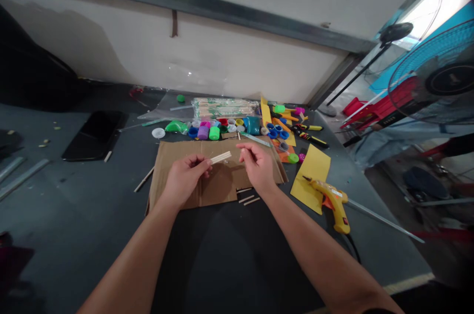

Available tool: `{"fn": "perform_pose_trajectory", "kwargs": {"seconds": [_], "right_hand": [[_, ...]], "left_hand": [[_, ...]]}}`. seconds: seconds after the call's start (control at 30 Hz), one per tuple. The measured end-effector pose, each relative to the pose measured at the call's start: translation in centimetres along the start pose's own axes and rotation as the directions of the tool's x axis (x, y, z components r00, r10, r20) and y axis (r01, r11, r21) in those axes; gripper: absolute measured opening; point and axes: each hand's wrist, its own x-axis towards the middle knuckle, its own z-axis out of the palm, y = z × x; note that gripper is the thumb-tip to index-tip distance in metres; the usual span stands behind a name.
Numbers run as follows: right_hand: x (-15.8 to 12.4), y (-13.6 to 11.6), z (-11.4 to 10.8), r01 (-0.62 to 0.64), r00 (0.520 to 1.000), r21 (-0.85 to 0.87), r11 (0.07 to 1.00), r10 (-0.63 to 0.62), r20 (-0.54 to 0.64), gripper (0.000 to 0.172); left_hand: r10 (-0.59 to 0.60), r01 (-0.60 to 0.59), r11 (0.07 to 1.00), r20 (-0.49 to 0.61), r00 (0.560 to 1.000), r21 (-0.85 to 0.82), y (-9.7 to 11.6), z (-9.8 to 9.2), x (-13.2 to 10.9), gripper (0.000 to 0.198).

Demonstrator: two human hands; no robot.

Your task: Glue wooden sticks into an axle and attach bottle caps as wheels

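Observation:
My left hand [185, 176] is closed on a short bundle of wooden sticks [221, 157], pinched at one end so the sticks point right. My right hand [257, 163] hovers just right of the sticks' free end, fingers curled in a pinch; whether it holds anything I cannot make out. Both hands are above a brown cardboard sheet [174, 163] lying flat on the dark table. Three short stick pieces [247, 198] lie at the cardboard's near edge, under my right wrist.
A yellow glue gun [333, 201] rests on yellow paper [314, 166] to the right. Several coloured bottle caps [207, 131], a pack of sticks [224, 106], cutters [309, 137] and a ruler lie behind the cardboard. A black phone [94, 134] is left; a fan [440, 72] stands right.

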Motion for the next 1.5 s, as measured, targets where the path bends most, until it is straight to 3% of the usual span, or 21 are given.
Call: {"fn": "perform_pose_trajectory", "kwargs": {"seconds": [0.2,0.27,0.43,0.57,0.77,0.93,1.07,1.2,1.37,1.43,1.5], "right_hand": [[0.0,0.0,0.7,0.014,0.987,-0.091,0.996,0.001,0.160,0.019],[0.1,0.0,0.7,0.033,0.993,-0.109,0.994,-0.020,0.118,0.013],[0.4,0.4,-0.1,-0.040,0.995,-0.041,0.998,0.036,-0.097,0.022],[0.5,0.5,-0.3,-0.082,0.982,0.061,0.995,0.091,-0.164,0.027],[-0.1,-0.7,-0.2,-0.029,0.999,-0.033,0.999,0.028,-0.023,0.039],[-0.1,-0.5,0.3,0.026,1.000,-0.063,0.998,-0.026,-0.001,0.014],[-0.1,-0.4,0.3,-0.065,0.997,-0.043,0.997,0.066,0.030,0.015],[-0.1,-0.4,-0.1,-0.055,0.998,-0.108,0.993,0.054,-0.013,0.033],[0.4,0.2,-0.5,0.025,0.997,-0.121,0.992,-0.033,-0.066,0.017],[0.7,0.1,-1.1,-0.010,1.000,-0.155,0.988,0.010,-0.001,0.018],[1.0,-0.4,-2.1,-0.014,0.986,-0.247,0.969,0.055,0.160,0.023]], "left_hand": [[-0.017,0.017,1.000,0.001,1.000,-0.020,0.3,0.1,-0.1,0.025],[-0.026,0.026,0.999,-0.002,1.000,-0.027,0.4,0.2,-0.2,0.024],[-0.048,0.047,0.998,-0.015,0.999,-0.044,0.6,0.2,-0.2,0.026],[-0.039,0.039,0.999,-0.009,0.999,-0.034,0.5,0.1,-0.1,0.026],[0.004,-0.004,1.000,-0.014,1.000,0.017,0.4,0.1,-0.2,0.024],[-0.008,0.007,1.000,-0.013,1.000,-0.008,0.4,0.1,-0.2,0.026],[-0.020,0.020,1.000,-0.022,1.000,-0.009,0.5,0.1,-0.2,0.027],[-0.016,0.015,1.000,-0.023,1.000,-0.025,0.5,0.1,-0.2,0.026],[-0.022,0.022,1.000,-0.023,0.999,-0.016,0.6,0.2,-0.3,0.026],[-0.029,0.029,0.999,-0.027,0.999,-0.019,0.6,0.2,-0.3,0.027],[-0.037,0.037,0.999,-0.023,0.999,-0.031,0.6,0.2,-0.2,0.028]]}}
